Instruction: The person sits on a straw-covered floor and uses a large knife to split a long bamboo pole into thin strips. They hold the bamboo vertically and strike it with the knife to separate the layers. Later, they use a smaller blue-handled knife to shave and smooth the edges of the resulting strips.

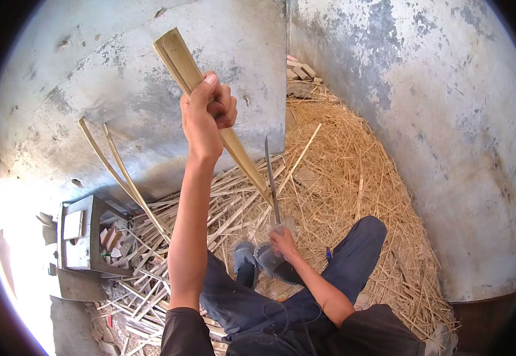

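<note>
The left hand (pixel 206 113) is raised, fist closed around a long pale split bamboo strip (pixel 210 101) slanting down to the floor. The right hand (pixel 283 242), low near the grey shoes (pixel 258 258), grips a long thin metal blade (pixel 271 178) standing beside the strip's lower end, above scattered straw-coloured bamboo shavings (pixel 341 178).

Left arm extended up and forward, forearm bare, elbow nearly straight. Left hand (pixel 206 113) raised high, back of hand toward camera, fingers curled in a closed grip, thumb wrapped over from the right side. Right arm bent at the elbow, forearm running from lower right toward centre. Right hand (pixel 283 242) held low between the knees, fist closed, knuckles up. Hands well apart, left far above right. Short dark sleeves at both upper arms.
</note>
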`<state>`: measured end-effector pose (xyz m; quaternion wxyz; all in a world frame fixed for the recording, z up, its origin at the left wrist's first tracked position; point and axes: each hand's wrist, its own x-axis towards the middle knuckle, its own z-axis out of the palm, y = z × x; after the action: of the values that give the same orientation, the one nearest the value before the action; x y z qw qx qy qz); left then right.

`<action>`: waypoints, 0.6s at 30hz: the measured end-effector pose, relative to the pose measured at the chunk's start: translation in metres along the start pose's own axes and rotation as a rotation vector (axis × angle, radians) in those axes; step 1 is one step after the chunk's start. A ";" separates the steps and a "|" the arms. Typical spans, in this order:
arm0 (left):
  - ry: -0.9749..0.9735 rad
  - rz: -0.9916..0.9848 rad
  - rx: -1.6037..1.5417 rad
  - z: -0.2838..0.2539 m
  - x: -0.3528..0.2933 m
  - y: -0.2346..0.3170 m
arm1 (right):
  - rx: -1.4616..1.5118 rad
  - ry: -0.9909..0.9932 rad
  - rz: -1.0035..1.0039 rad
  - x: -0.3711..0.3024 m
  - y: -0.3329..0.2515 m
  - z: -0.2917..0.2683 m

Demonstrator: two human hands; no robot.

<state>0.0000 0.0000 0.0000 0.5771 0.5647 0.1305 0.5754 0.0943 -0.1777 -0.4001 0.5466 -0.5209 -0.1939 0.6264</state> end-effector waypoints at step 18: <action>-0.465 -0.072 -0.291 -0.022 0.007 -0.003 | 0.111 -0.039 0.060 -0.025 -0.052 0.023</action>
<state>-0.0138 0.0177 -0.0063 0.6867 0.5875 -0.0695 0.4223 0.0958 -0.1748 -0.3378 0.5516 -0.4833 -0.1538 0.6622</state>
